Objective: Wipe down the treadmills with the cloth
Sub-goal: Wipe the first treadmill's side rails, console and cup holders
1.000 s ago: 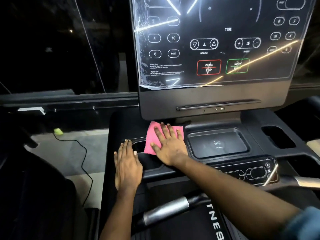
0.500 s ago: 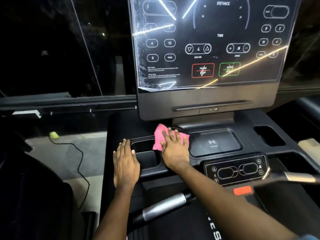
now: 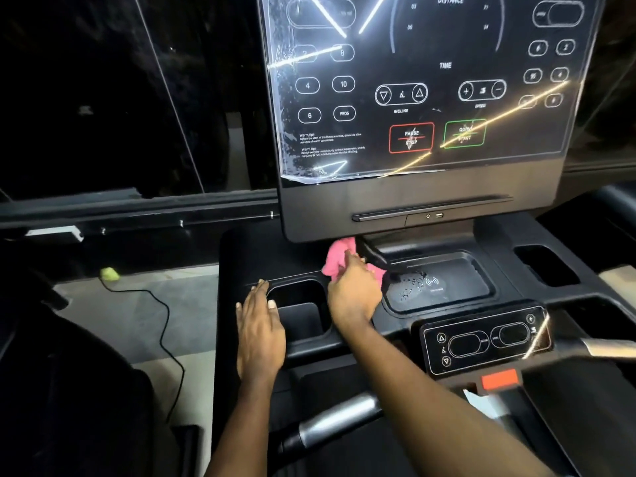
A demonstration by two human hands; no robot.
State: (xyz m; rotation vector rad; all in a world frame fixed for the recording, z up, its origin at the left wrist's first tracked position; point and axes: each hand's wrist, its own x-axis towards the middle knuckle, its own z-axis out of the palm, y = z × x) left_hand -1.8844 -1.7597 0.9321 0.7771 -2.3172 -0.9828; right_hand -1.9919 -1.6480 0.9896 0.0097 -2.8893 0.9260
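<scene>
Head view: the right hand [image 3: 354,294] bunches the pink cloth [image 3: 335,258] under curled fingers, pressed to the treadmill console [image 3: 241,256] just below the screen [image 3: 430,98] — between the cup holder [image 3: 303,315] and the phone tray [image 3: 464,290]; the left hand [image 3: 260,335] lies flat, fingers straight, beside the cup holder.

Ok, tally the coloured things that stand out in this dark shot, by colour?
Pink: 1, the cloth
Red: 1, the pause button
Green: 1, the start button
Yellow-green: 1, the lump at far left
Orange: 1, the tab
Total: 5
</scene>
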